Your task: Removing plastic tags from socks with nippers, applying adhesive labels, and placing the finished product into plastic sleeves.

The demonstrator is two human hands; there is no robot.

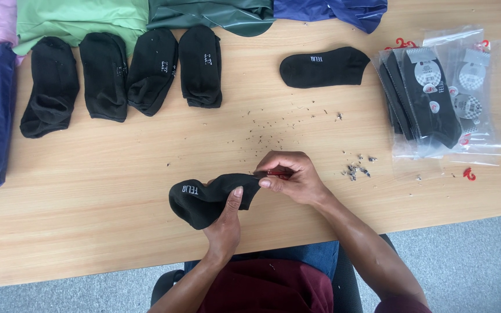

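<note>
My left hand (225,223) grips a black ankle sock (204,197) from below, thumb pressed on its upper side, near the front edge of the wooden table (117,168). My right hand (291,177) is closed at the sock's right end, holding a small red tool (275,172) that is mostly hidden by the fingers. A single black sock (323,67) lies flat farther back. Several black socks (123,72) lie in a row at the back left.
Clear plastic packs with black socks (436,93) are stacked at the right, with small red hooks (469,173) beside them. Folded garments in pink, green, dark green and blue (82,20) line the back and left edges. Lint and thread scraps (355,170) dot the table's middle.
</note>
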